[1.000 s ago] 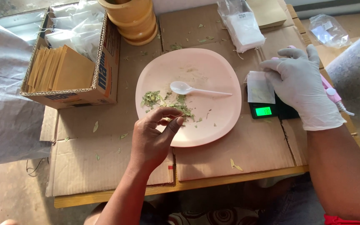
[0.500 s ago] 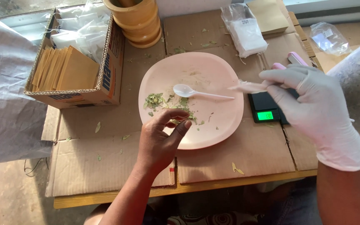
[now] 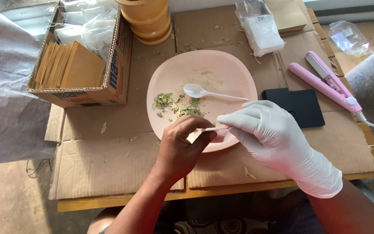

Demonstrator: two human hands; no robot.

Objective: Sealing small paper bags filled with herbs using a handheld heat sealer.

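Small sachet pinched between both your hands, over the plate's near rim.

Your bare left hand (image 3: 180, 147) and gloved right hand (image 3: 267, 132) each clamped an end of the pale sachet (image 3: 215, 129), lying left-to-right; the dried leaves (image 3: 176, 105) sat just beyond (spoon (image 3: 206, 92) further) on the pink plate (image 3: 221, 71).

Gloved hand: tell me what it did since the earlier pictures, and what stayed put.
The gloved right hand left the black scale and came across to the bare left hand; both now pinch a small white sachet over the pink plate. Spoon and leaves stayed.
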